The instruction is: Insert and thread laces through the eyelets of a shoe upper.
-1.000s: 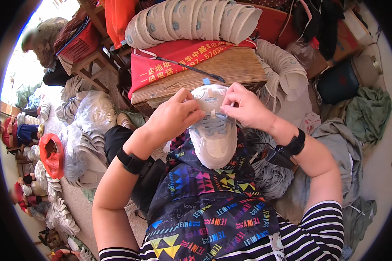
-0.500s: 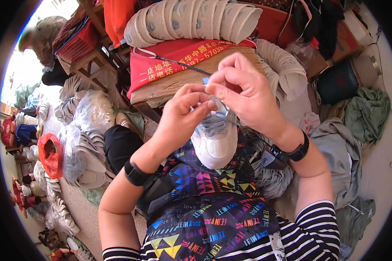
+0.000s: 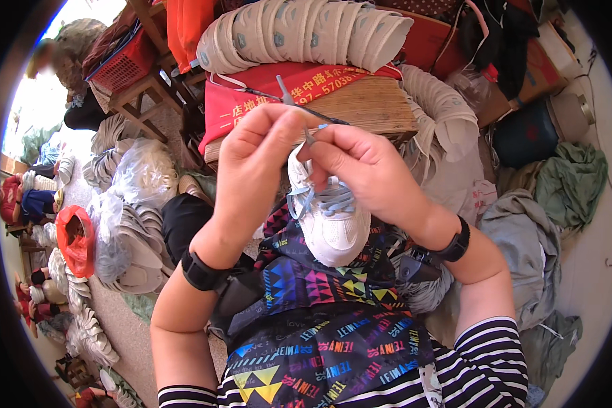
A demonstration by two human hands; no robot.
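A white sneaker (image 3: pixel 338 234) with pale blue-grey laces (image 3: pixel 333 200) rests toe toward me on my patterned apron (image 3: pixel 333 326). Above its tongue, my left hand (image 3: pixel 258 153) pinches a grey shoelace (image 3: pixel 284 90), whose end sticks up past the fingers. My right hand (image 3: pixel 364 166) has its thumb and fingertips closed on the lace too, just right of the left fingers. A blue loop of lace hangs at the shoe's left side. The hands hide much of the collar and upper eyelets.
Ahead stands a wooden block (image 3: pixel 367 105) partly under a red cloth (image 3: pixel 231 102), with a row of nested shoe uppers (image 3: pixel 299 37) across it. More stacked uppers (image 3: pixel 449 115) curve down at right. Bagged shoe parts (image 3: pixel 143 177) lie left, beside a red plastic bag (image 3: pixel 75 241). Grey cloth (image 3: pixel 520 251) is heaped right.
My left hand has risen, and a grey lace end now shows above it. My right hand has come down and slightly left. The sneaker stays in about the same place.
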